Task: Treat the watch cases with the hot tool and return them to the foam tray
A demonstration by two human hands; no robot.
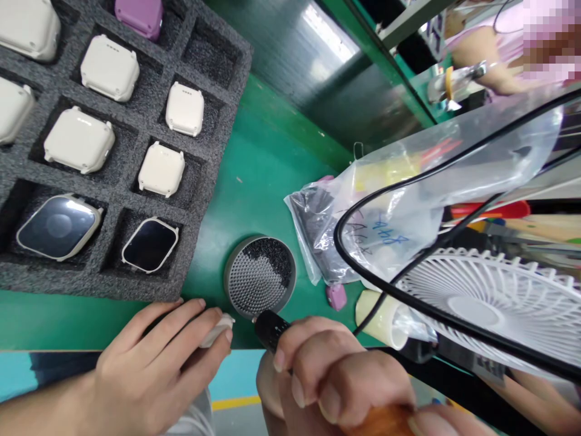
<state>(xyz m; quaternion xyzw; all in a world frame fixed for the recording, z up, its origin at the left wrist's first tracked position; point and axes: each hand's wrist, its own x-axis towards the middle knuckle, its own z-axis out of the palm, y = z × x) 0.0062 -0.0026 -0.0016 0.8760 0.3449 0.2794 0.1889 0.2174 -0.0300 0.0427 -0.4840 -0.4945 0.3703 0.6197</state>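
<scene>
My left hand (167,351) is closed on a small white watch case (219,332) at the table's front edge; the fingers cover most of it. My right hand (336,375) grips an electric screwdriver (272,329) with a black collar and an orange body, partly hidden by the fingers. Its tip is by the near rim of a round grey screw dish (228,275). Tiny dark screws (278,254) are heaped at the dish's far right, beside a dimpled grey surface. Left of the dish lies a grey foam tray (190,181) holding several white watch cases (162,168), some screen side up.
A clear plastic bag (385,236) with writing lies to the right, crossed by a black cable (358,272). Near it are a small purple case (336,297), a tape roll (374,315) and a white fan (481,303). Another person's arm (485,54) shows at the upper right.
</scene>
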